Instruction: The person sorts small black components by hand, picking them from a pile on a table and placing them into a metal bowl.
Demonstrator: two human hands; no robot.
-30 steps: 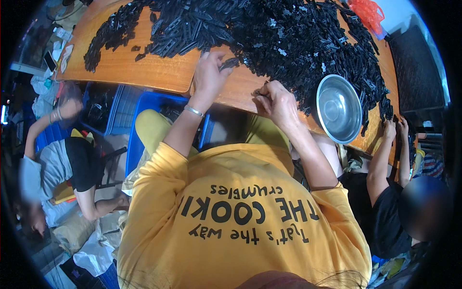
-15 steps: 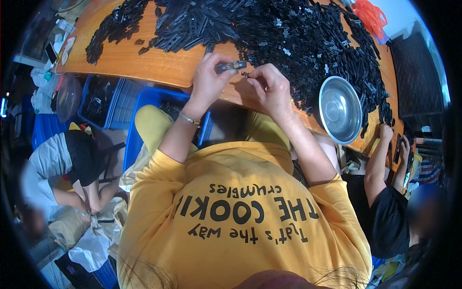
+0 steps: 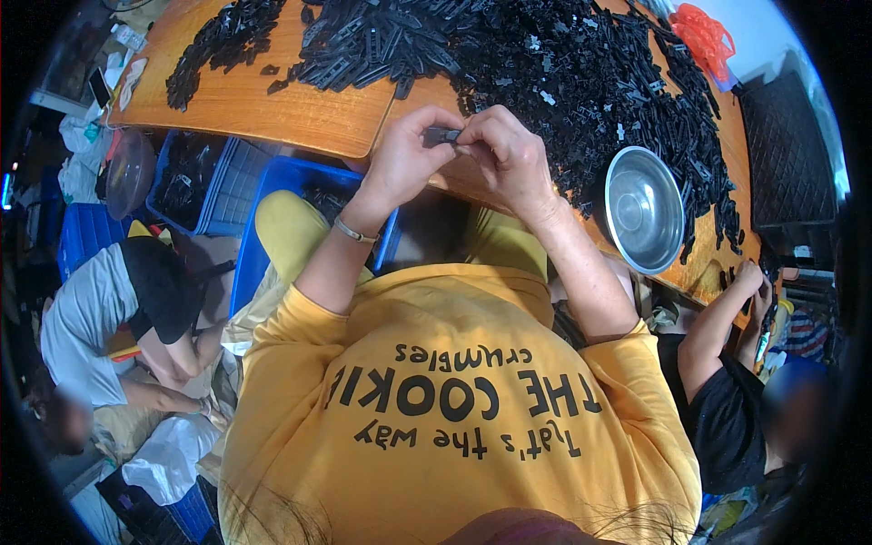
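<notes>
In the head view, the left hand point(image 3: 407, 156) was nearly closed, thumb and forefinger pinching a small black plastic clip-like part point(image 3: 440, 136) above the near edge of the wooden table point(image 3: 331, 116). The right hand point(image 3: 510, 150) met it there, its thumb and forefinger drawn together at the part's right end; whether they also gripped a smaller piece could not be told, the fingers hiding it. This one part seemed midway through handling, as neither hand had let go. Much looked left: a heap of long black parts point(image 3: 372, 45) lay beyond the left hand, and a broad heap of small black pieces point(image 3: 568, 109) spread beyond the right, reaching the steel bowl point(image 3: 643, 213) near the table's edge
</notes>
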